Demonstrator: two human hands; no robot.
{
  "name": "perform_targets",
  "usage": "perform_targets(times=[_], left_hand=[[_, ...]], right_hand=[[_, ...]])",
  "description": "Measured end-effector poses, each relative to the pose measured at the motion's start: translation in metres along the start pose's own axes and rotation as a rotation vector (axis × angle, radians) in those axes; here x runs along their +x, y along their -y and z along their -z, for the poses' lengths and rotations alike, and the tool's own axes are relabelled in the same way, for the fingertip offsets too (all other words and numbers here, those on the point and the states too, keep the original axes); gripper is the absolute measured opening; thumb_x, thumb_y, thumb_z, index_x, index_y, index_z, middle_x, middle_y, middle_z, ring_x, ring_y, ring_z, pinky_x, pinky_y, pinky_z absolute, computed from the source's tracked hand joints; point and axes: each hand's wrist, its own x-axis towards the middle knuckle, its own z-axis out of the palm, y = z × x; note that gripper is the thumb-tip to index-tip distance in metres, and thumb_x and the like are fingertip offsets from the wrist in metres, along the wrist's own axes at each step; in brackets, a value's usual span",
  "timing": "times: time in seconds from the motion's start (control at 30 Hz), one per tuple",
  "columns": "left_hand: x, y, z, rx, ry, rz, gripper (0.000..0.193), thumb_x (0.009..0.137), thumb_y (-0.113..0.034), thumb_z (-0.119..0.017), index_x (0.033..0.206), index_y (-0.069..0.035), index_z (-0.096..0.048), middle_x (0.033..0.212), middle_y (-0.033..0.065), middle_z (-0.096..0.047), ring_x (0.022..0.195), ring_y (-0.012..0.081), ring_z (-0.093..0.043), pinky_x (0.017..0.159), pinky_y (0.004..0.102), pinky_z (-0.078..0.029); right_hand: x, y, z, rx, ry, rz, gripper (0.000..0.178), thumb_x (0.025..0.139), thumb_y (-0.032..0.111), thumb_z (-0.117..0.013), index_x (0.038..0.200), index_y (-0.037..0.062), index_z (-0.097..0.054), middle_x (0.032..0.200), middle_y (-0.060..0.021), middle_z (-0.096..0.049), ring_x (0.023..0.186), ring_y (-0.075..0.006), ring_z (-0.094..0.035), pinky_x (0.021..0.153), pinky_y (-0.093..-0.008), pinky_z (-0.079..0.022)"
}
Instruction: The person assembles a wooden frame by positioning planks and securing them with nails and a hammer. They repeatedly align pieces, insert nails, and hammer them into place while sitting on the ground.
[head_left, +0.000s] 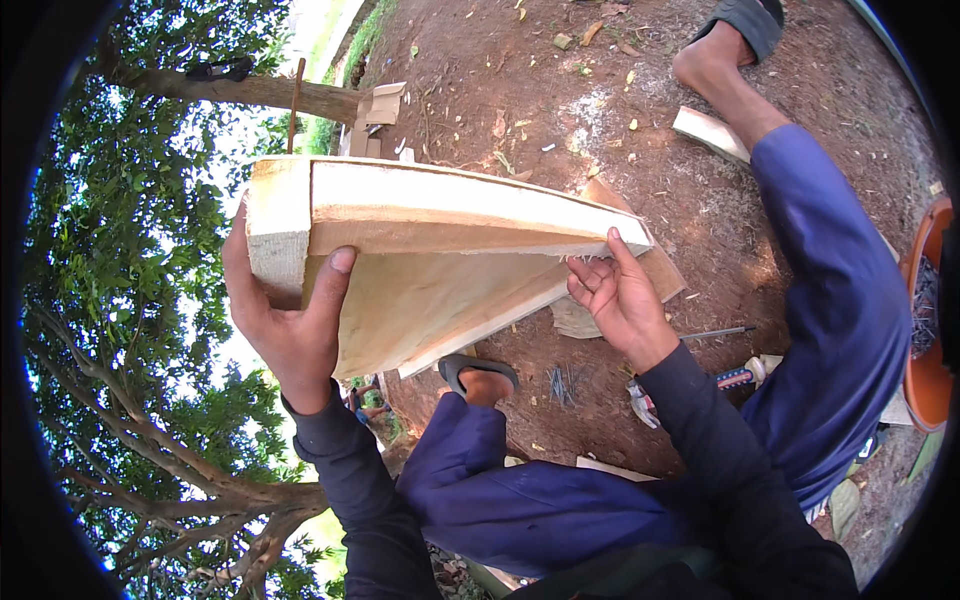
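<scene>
A shallow box of pale planks [450, 200] with a thin sheet panel [430, 310] is raised in front of me, standing on edge and tilted. My left hand [290, 315] grips its near left corner, thumb on the inner side and fingers wrapped behind the end block. At the other end, my right hand [630, 300] has its index fingertip against the plank's tip. Its other fingers curl at the rough, splintered lower edge. The back of the box is hidden.
On the dirt lie loose nails [562, 385], a hammer [642, 402], a thin metal rod [718, 332] and a wood offcut [712, 133]. An orange bowl [928, 390] of nails stands right. Cardboard [380, 105] lies by a tree trunk [250, 90]. My blue-trousered legs [560, 510] spread around the work.
</scene>
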Motion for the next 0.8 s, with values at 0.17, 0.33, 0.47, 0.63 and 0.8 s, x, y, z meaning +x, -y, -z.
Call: perform_targets(times=[0.17, 0.33, 0.47, 0.63, 0.8], left_hand=[[-0.001, 0.003, 0.001, -0.005, -0.013, 0.016, 0.078, 0.081, -0.018, -0.09, 0.147, 0.002, -0.052, 0.134, 0.0145, -0.062, 0.121, 0.0242, -0.061, 0.107, 0.0392, -0.046], [-0.003, 0.006, 0.0, -0.053, -0.025, 0.078, 0.073, 0.084, -0.02, -0.089, 0.145, 0.002, -0.054, 0.135, 0.0151, -0.06, 0.125, 0.0256, -0.059, 0.108, 0.04, -0.045], [0.001, 0.005, 0.003, 0.231, -0.084, -0.186, 0.069, 0.083, -0.025, -0.09, 0.139, 0.001, -0.06, 0.142, 0.0186, -0.054, 0.132, 0.0317, -0.054, 0.11, 0.0444, -0.044], [0.003, 0.004, 0.004, 0.236, -0.073, -0.151, 0.06, 0.083, -0.026, -0.09, 0.129, 0.002, -0.066, 0.126, 0.0146, -0.061, 0.116, 0.0274, -0.061, 0.102, 0.039, -0.047], [0.01, 0.013, -0.002, 0.268, -0.123, -0.159, 0.051, 0.083, -0.032, -0.09, 0.119, 0.001, -0.072, 0.116, 0.0103, -0.066, 0.102, 0.0224, -0.067, 0.095, 0.0353, -0.051]], right_hand=[[0.0, -0.001, -0.001, -0.002, 0.025, 0.0, 0.049, 0.105, 0.04, -0.064, 0.135, 0.0064, -0.044, 0.125, -0.0165, -0.053, 0.115, -0.0278, -0.064, 0.093, -0.0389, -0.059], [0.0, -0.002, 0.0, 0.006, 0.009, -0.002, 0.057, 0.106, 0.04, -0.063, 0.141, 0.0038, -0.038, 0.132, -0.0208, -0.047, 0.118, -0.0299, -0.062, 0.096, -0.0411, -0.058], [0.001, -0.002, 0.001, 0.017, 0.034, -0.006, 0.064, 0.106, 0.04, -0.062, 0.147, 0.001, -0.032, 0.14, -0.0252, -0.041, 0.122, -0.0318, -0.061, 0.1, -0.0418, -0.057], [0.005, 0.001, 0.001, -0.029, 0.062, 0.002, 0.071, 0.107, 0.042, -0.06, 0.152, -0.0005, -0.024, 0.145, -0.0275, -0.038, 0.124, -0.0319, -0.061, 0.101, -0.042, -0.056], [-0.001, 0.005, 0.009, -0.095, 0.035, -0.025, 0.068, 0.104, 0.05, -0.058, 0.144, -0.0006, -0.037, 0.136, -0.0254, -0.053, 0.113, -0.0268, -0.066, 0.091, -0.0391, -0.057]])
